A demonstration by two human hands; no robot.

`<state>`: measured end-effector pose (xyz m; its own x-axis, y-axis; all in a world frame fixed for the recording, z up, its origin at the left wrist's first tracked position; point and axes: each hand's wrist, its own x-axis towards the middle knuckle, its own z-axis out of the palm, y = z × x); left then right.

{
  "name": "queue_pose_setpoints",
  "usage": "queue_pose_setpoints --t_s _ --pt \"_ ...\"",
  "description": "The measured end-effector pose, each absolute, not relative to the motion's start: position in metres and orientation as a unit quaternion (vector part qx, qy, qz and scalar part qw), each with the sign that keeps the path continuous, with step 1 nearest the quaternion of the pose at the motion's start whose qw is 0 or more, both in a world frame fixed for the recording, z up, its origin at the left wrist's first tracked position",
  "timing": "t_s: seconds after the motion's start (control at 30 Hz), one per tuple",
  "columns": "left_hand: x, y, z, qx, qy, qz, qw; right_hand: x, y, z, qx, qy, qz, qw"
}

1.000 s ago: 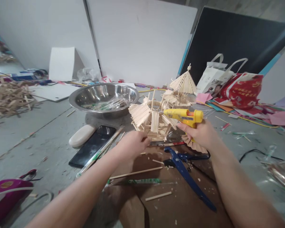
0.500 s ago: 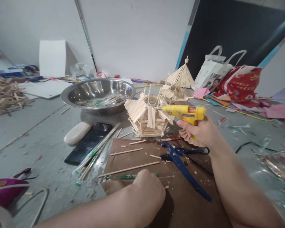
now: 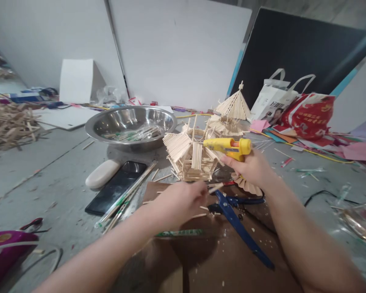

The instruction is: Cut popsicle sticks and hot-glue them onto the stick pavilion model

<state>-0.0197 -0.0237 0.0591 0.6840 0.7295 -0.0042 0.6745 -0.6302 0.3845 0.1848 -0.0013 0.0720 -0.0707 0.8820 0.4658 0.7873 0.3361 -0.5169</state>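
Observation:
My right hand is wrapped round the grip of a yellow hot glue gun. Its nozzle points left, close to the top of a narrow panel of sticks on the small wooden-stick house. In front of the house, my left hand is closed in a pinch, with a short wooden stick jutting out to the right of the fingertips. Under my hands lies a brown board with loose sticks and offcuts. A blue-handled cutter rests on it beside my left hand.
Left of the board are wrapped sticks, a black phone and a white oval case. A steel basin stands behind them. Further back are a pointed stick roof and a red bag. A cable runs at right.
My left hand has risen from the board toward the house, now with a short stick in its fingers. The glue gun has shifted slightly left. The camera view has tilted a little.

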Motion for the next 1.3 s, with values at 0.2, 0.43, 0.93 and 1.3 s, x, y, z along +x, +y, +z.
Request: queue_pose_setpoints --t_s 0.2,0.43,0.93,1.3 --pt "-0.017 -0.002 0.035 0.760 0.473 0.328 0.303 0.170 0.011 0.085 -0.621 -0.731 0.059 0.278" --pt "-0.010 0.004 0.010 0.648 0.459 0.430 0.429 0.168 0.017 0.081 -0.609 -0.744 0.054 0.268" --pt "-0.008 0.005 0.011 0.545 0.476 0.449 0.523 0.167 0.018 0.080 -0.610 -0.746 0.038 0.264" --pt "-0.010 0.010 0.006 0.544 0.479 0.456 0.517 0.168 0.018 0.079 -0.593 -0.757 0.027 0.274"
